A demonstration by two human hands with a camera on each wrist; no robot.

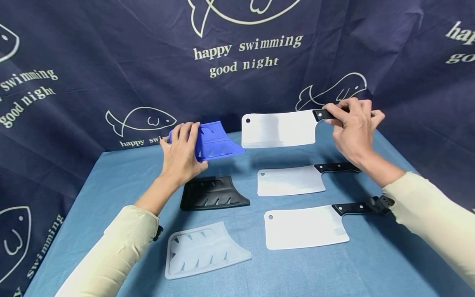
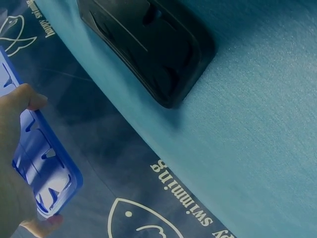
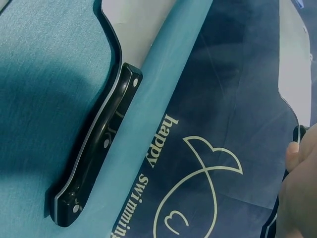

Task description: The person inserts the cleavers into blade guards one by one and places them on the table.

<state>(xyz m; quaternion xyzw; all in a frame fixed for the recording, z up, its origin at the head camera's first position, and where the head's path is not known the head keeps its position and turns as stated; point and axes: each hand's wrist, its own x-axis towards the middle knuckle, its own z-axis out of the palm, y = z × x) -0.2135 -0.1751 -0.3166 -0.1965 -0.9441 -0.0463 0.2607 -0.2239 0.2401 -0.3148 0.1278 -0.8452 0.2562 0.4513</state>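
My left hand (image 1: 181, 154) grips a blue blade cover (image 1: 215, 142) with slotted cut-outs, held above the table toward the back. In the left wrist view, thumb and fingers pinch the edges of that cover (image 2: 49, 158). My right hand (image 1: 354, 130) holds a cleaver (image 1: 278, 130) by its black riveted handle, the broad blade level and pointing left. The blade's front end is close to the cover's tapered corner; whether they touch I cannot tell. In the right wrist view the raised cleaver (image 3: 293, 64) shows at the right edge, its handle partly hidden by the hand.
On the blue-clothed table (image 1: 122, 181) lie a black blade cover (image 1: 213, 194) and a translucent white one (image 1: 208, 251). Two more cleavers, a middle one (image 1: 291, 181) and a front one (image 1: 304, 229), lie to their right. A dark printed curtain (image 1: 148, 62) hangs behind.
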